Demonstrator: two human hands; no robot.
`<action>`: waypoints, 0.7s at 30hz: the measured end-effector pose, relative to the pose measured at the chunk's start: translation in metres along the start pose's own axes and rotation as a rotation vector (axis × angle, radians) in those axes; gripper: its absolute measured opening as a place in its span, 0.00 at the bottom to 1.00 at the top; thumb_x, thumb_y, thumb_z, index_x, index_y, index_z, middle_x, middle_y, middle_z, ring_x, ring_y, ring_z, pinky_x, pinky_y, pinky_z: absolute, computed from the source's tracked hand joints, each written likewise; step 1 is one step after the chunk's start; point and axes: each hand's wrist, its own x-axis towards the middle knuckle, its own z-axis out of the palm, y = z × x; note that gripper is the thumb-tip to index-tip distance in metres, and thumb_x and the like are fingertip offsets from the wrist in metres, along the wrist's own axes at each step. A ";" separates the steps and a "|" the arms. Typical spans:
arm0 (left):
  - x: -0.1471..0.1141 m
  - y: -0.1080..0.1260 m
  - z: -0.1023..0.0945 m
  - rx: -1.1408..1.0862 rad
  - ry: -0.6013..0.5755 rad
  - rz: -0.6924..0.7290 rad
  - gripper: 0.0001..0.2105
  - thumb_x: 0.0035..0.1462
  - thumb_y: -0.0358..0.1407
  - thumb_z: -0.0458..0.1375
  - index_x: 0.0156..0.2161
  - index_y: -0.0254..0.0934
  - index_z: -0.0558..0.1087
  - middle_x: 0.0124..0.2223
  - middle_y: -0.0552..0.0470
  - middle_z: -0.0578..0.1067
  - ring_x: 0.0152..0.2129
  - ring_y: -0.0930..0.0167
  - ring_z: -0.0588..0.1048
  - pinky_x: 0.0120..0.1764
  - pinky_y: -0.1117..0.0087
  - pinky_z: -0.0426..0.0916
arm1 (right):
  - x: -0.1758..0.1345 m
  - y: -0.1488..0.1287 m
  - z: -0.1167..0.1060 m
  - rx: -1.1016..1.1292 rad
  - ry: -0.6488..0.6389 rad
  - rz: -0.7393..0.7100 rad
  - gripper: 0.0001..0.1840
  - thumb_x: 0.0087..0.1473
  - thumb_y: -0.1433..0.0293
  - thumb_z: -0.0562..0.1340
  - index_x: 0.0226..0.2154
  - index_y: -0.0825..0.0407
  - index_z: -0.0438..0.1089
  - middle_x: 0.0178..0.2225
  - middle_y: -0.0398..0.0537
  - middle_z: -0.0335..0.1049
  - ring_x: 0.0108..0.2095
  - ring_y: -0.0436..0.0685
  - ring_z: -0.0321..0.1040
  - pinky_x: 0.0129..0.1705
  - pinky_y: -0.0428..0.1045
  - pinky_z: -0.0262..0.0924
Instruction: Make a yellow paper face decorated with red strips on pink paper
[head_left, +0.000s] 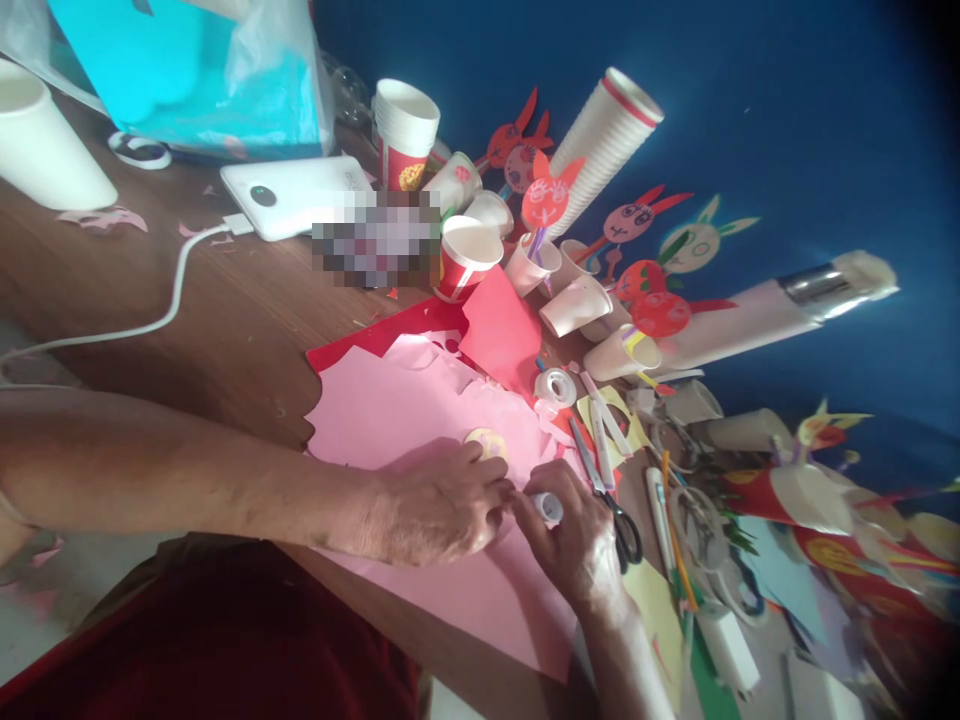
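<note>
My left hand (442, 510) rests over pink paper (360, 400), its fingers curled together; whatever they may pinch is hidden. Just beyond its knuckles lies a pale yellow paper disc (487, 443) with drawn marks. My right hand (577, 540) is closed around a small white cylinder (549, 508), whose round end shows between thumb and fingers. The fingertips of both hands meet above the pink sheet. Beside my right hand are scissors (628, 535) with black handles. A clear tape roll (556, 388) lies farther back.
Paper cups (471, 255) hold paper animal faces (546, 203) on sticks along the blue wall. A tall cup stack (600, 150) leans there. A white power bank (300, 195) with a cable sits at left. Markers (600, 440) and a white charger (727, 650) lie at right.
</note>
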 end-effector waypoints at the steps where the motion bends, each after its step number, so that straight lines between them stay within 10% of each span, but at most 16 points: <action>1: 0.000 0.000 0.000 0.001 -0.003 0.002 0.06 0.57 0.28 0.51 0.37 0.33 0.70 0.34 0.45 0.69 0.36 0.63 0.67 0.40 0.57 0.63 | 0.000 0.001 0.000 -0.013 -0.003 -0.003 0.07 0.61 0.69 0.57 0.30 0.49 0.59 0.26 0.41 0.64 0.23 0.49 0.65 0.25 0.44 0.57; 12: -0.001 -0.001 -0.001 -0.004 -0.018 0.003 0.05 0.57 0.29 0.53 0.37 0.34 0.71 0.37 0.44 0.70 0.36 0.63 0.67 0.38 0.58 0.62 | -0.004 0.004 -0.003 0.006 0.004 -0.026 0.07 0.60 0.70 0.58 0.30 0.50 0.60 0.26 0.42 0.65 0.24 0.49 0.64 0.25 0.44 0.57; 21: -0.001 -0.003 -0.001 0.001 -0.028 0.010 0.05 0.56 0.27 0.52 0.33 0.36 0.70 0.34 0.47 0.69 0.34 0.64 0.67 0.37 0.58 0.61 | -0.007 0.013 -0.015 0.354 0.517 0.170 0.09 0.59 0.66 0.57 0.28 0.51 0.66 0.25 0.44 0.64 0.28 0.54 0.64 0.30 0.50 0.58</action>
